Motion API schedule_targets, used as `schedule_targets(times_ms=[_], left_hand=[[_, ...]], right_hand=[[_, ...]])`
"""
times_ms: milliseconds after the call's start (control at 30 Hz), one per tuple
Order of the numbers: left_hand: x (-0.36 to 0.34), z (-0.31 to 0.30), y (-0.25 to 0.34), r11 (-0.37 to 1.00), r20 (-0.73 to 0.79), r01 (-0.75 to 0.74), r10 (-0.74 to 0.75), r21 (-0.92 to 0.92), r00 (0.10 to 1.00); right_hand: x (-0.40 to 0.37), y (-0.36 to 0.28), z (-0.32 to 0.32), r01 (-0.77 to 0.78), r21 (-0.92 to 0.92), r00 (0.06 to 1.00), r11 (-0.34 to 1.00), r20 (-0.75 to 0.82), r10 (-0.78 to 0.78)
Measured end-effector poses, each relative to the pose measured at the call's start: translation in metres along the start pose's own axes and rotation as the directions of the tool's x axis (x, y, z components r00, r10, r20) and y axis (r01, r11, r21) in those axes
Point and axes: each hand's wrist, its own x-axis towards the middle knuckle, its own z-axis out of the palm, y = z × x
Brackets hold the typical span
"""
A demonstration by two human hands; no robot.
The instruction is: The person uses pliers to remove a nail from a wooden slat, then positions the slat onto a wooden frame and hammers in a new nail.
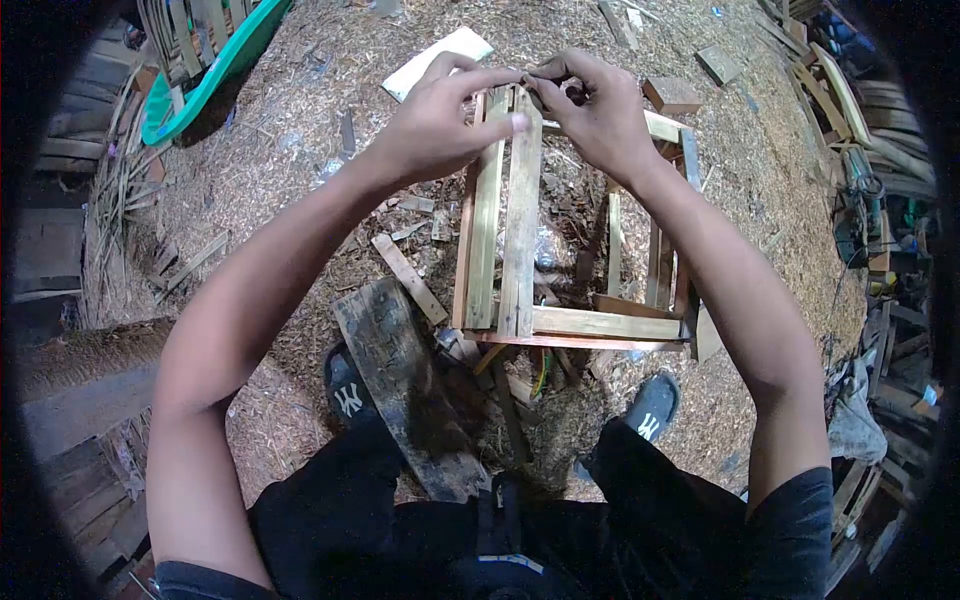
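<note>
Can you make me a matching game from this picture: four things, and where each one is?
1 wooden frame
2 dark plank
3 green plastic
4 pale board

A far left, top edge
B gripped by left hand
C on sawdust past the frame
D beside left sandal

Pairs: 1-B, 2-D, 3-A, 4-C.

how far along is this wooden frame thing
Done: the wooden frame stands on the shavings with its bottom rails and several uprights joined. In hand: the left hand grips the top of an upright slat while the right hand pinches a small piece there, too small to identify. To do, probably: the sides look mostly open, and a loose slat lies beside it.
</note>
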Motion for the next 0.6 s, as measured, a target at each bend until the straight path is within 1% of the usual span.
schedule_targets(times_ms=[33,67,100,167,200,267,400,467,500,567,600], left_hand=[[0.004,0.004,-0.002,0.996,-0.113,-0.091,0.092,0.012,0.989],[0.007,0.007,-0.004,0.983,-0.224,-0.178,0.181,0.034,0.958],[0.011,0.008,-0.002,0.984,-0.225,-0.177,0.18,0.034,0.957],[0.016,0.009,0.0,0.974,-0.265,-0.227,0.22,0.003,0.939],[0.017,0.01,0.002,0.974,-0.266,-0.228,0.22,0.001,0.938],[0.018,0.011,0.004,0.976,-0.286,-0.19,0.152,-0.109,0.946],[0.021,0.012,0.0,0.967,-0.294,-0.235,0.198,-0.099,0.935],[0.023,0.014,-0.001,0.966,-0.311,-0.204,0.146,-0.16,0.939],[0.024,0.015,0.002,0.966,-0.311,-0.203,0.146,-0.16,0.939],[0.025,0.015,0.006,0.975,-0.31,-0.153,0.097,-0.162,0.946],[0.025,0.016,0.004,0.975,-0.309,-0.153,0.096,-0.164,0.946]], right_hand=[[-0.001,0.001,0.0,0.006,0.021,1.0,1.0,-0.015,-0.006],[-0.002,0.001,0.001,0.013,0.042,1.0,0.999,-0.028,-0.012],[-0.003,0.003,0.001,0.014,0.043,1.0,0.999,-0.026,-0.013],[-0.004,0.007,0.002,0.023,0.057,0.999,0.998,-0.033,-0.021],[-0.003,0.008,0.001,0.023,0.055,0.999,0.998,-0.031,-0.021],[-0.004,0.011,0.001,0.075,0.072,0.996,0.995,-0.044,-0.072],[-0.005,0.003,-0.003,0.015,0.075,1.0,0.997,-0.012,-0.014],[-0.005,0.0,-0.004,0.026,0.083,0.999,0.996,-0.03,-0.024],[-0.005,0.002,-0.003,0.026,0.084,0.999,0.996,-0.031,-0.024],[-0.004,0.007,-0.002,0.128,0.132,0.988,0.983,-0.099,-0.115],[-0.005,0.007,-0.003,0.126,0.132,0.989,0.983,-0.097,-0.114]])
